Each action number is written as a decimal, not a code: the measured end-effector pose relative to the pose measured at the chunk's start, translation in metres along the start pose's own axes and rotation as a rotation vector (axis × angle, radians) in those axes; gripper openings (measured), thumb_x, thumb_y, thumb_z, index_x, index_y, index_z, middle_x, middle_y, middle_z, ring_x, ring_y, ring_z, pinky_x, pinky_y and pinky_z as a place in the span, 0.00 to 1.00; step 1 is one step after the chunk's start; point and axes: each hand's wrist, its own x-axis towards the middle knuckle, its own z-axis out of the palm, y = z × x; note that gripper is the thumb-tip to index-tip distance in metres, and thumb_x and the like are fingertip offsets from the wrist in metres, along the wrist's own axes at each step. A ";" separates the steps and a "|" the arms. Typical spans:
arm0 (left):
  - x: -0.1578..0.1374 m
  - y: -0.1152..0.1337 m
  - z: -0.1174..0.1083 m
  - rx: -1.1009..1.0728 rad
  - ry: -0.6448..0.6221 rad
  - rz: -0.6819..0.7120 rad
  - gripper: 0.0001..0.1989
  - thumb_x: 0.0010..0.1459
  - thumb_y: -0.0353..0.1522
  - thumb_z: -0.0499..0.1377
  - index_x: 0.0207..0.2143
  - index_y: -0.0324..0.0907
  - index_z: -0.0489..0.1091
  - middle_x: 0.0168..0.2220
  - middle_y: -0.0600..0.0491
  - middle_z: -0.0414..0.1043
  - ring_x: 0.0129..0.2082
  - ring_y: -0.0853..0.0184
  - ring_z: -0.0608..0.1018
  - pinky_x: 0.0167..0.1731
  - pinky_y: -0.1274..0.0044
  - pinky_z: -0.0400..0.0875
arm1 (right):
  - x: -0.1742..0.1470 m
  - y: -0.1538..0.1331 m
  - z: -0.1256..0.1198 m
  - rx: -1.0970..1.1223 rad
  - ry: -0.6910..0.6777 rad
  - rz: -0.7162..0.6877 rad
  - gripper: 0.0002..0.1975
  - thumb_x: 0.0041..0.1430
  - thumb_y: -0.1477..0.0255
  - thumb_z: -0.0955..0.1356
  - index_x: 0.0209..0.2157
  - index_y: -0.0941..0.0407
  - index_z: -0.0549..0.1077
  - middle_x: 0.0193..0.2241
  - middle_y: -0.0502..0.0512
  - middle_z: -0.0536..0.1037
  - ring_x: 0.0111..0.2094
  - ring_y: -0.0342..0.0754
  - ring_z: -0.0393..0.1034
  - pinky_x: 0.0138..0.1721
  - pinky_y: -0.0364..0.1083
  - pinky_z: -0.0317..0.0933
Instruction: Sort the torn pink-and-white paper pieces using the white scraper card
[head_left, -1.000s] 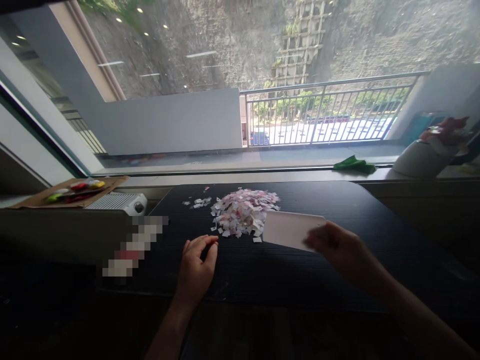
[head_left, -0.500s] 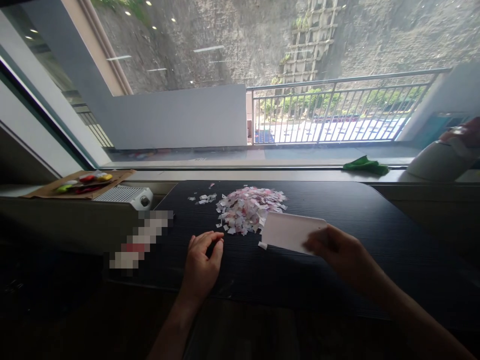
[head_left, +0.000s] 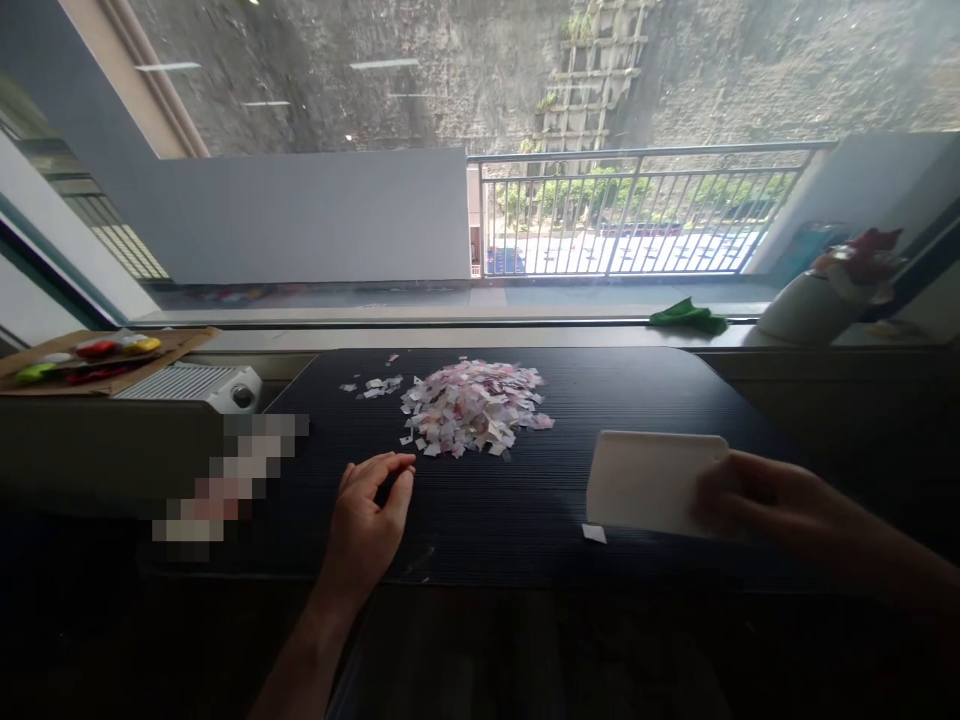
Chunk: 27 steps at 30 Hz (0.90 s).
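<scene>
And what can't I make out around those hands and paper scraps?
In the head view:
Right hand: its fingers are blurred, so their exact grip on the white card is unclear; the forearm is cut off by the right edge.
Left hand: its palm is hidden by the back of the hand.
Paper pile: its top layer hides what lies beneath; any printing is too small to read.
Pixelated patch: whatever lies there is blocked out.

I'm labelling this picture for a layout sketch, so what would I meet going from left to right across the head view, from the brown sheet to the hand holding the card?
Brown sheet → dark round knob → left hand → pile of paper scraps → white card → right hand.
</scene>
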 end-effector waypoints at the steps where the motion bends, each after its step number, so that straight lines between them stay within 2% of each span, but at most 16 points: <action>1: 0.000 -0.001 0.000 0.002 0.003 -0.001 0.15 0.51 0.42 0.53 0.34 0.45 0.75 0.40 0.49 0.78 0.46 0.58 0.76 0.61 0.59 0.51 | 0.003 0.000 0.000 0.031 -0.021 0.019 0.17 0.43 0.55 0.73 0.24 0.55 0.76 0.24 0.58 0.78 0.28 0.52 0.72 0.29 0.47 0.65; 5: 0.002 -0.002 -0.001 0.013 0.000 -0.001 0.15 0.50 0.43 0.53 0.34 0.46 0.75 0.39 0.50 0.78 0.46 0.58 0.76 0.61 0.60 0.51 | 0.014 0.000 0.005 0.024 -0.083 0.105 0.18 0.38 0.55 0.74 0.25 0.55 0.75 0.26 0.55 0.79 0.30 0.54 0.73 0.30 0.48 0.66; 9: 0.002 -0.001 -0.003 0.015 -0.016 -0.005 0.15 0.50 0.42 0.53 0.34 0.46 0.74 0.39 0.51 0.78 0.45 0.58 0.76 0.62 0.61 0.50 | 0.011 -0.008 0.007 0.000 -0.138 0.159 0.15 0.38 0.59 0.74 0.26 0.55 0.75 0.27 0.54 0.80 0.32 0.53 0.74 0.31 0.47 0.67; 14: 0.003 -0.001 -0.004 0.028 -0.014 -0.007 0.15 0.50 0.42 0.54 0.34 0.47 0.74 0.39 0.51 0.78 0.45 0.58 0.75 0.61 0.61 0.53 | 0.004 -0.005 0.005 0.007 -0.209 0.158 0.16 0.41 0.59 0.73 0.28 0.56 0.76 0.28 0.53 0.80 0.32 0.53 0.74 0.31 0.47 0.67; 19: 0.003 -0.004 -0.003 0.017 -0.012 0.003 0.16 0.49 0.43 0.54 0.34 0.46 0.75 0.38 0.50 0.78 0.45 0.56 0.75 0.59 0.60 0.54 | -0.004 0.004 0.000 0.109 -0.325 0.176 0.20 0.44 0.57 0.73 0.35 0.57 0.77 0.34 0.56 0.81 0.38 0.55 0.75 0.37 0.48 0.68; 25: 0.003 -0.003 -0.003 0.023 -0.013 0.002 0.15 0.50 0.42 0.54 0.34 0.46 0.75 0.39 0.51 0.78 0.45 0.58 0.76 0.60 0.62 0.54 | -0.015 -0.002 -0.011 0.075 -0.254 0.134 0.23 0.43 0.53 0.73 0.34 0.57 0.77 0.32 0.57 0.80 0.37 0.57 0.75 0.36 0.49 0.69; 27: 0.002 -0.002 -0.003 0.026 -0.005 0.007 0.14 0.50 0.42 0.54 0.34 0.47 0.75 0.39 0.51 0.79 0.44 0.58 0.76 0.60 0.62 0.53 | -0.013 -0.003 -0.008 0.018 -0.158 0.094 0.25 0.41 0.49 0.73 0.32 0.57 0.77 0.31 0.58 0.80 0.35 0.57 0.75 0.35 0.49 0.69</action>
